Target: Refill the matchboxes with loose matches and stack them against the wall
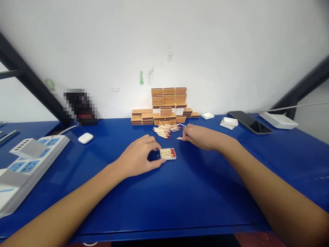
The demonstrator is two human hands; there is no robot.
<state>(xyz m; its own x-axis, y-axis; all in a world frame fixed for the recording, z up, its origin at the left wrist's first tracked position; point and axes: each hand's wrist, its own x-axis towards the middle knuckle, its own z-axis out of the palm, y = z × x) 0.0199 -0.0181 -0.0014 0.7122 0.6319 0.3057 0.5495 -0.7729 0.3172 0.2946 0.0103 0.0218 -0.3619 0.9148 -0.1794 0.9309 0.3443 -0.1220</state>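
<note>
A small white matchbox tray [168, 153] filled with red-tipped matches lies on the blue table [180, 192]. My left hand [140, 156] curls around its left side, thumb and fingers touching the tray. My right hand [199, 136] rests just right of a loose pile of matches [166, 130], fingers pinched on a single match [179, 138] lying at the pile's edge. Behind the pile stand stacked orange matchboxes [167, 103] against the wall.
A white power strip [28, 161] lies at the left edge, with a white earbud case [85, 138] beside it. At the right are empty white trays [228, 122], a black phone [249, 122] and a white box [279, 120].
</note>
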